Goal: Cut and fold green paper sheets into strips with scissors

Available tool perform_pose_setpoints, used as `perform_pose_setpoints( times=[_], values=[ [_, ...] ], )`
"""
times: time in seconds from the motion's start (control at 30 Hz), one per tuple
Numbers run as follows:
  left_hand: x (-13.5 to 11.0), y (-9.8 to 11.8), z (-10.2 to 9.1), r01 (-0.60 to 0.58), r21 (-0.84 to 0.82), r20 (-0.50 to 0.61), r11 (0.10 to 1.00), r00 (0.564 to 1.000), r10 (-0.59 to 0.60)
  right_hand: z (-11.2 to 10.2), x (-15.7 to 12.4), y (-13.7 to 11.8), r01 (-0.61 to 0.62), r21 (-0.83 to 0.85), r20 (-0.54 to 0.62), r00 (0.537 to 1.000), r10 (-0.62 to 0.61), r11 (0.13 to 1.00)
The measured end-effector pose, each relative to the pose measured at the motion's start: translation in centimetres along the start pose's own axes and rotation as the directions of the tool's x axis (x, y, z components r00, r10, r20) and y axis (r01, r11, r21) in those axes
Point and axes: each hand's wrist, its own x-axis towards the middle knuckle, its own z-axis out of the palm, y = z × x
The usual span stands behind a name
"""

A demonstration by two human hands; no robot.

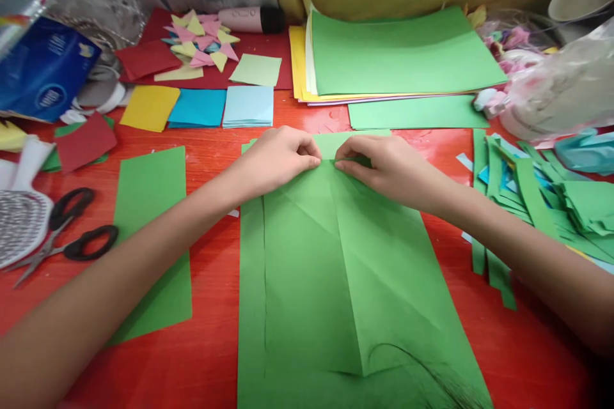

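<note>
A creased green paper sheet (307,255) lies in front of me on top of a larger green sheet (252,332). Fold lines cross it, one running down its middle and others slanting. My left hand (285,156) pinches its far edge just left of the middle crease. Close beside it, my right hand (371,160) grips the same edge right of the crease, thumb and forefinger together. The fingertips of both hands are a small gap apart.
Scissors (71,236) and a green paper piece (153,192) lie left. Green paper strips (527,198) are heaped right. Behind are a green-topped paper stack (403,51), yellow squares (149,107), blue squares (197,108) and a pink-and-yellow folded paper star (204,38). The table (211,268) is red.
</note>
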Motion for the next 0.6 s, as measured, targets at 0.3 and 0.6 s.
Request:
perform_pose_setpoints(
  times=[0.3, 0.6],
  values=[
    [0.6, -1.5, -0.3, 0.043, 0.091, -0.146, 0.995, 0.989, -0.030, 1.0, -0.4, -0.8, -0.030, -0.225, -0.204, 0.979, -0.017, 0.974],
    [0.7, -2.0, -1.7, 0.092, 0.210, -0.121, 0.973, 0.990, -0.068, 3.3, -0.9, -0.9, -0.037, -0.245, -0.049, 0.998, 0.026, 0.969]
  ],
)
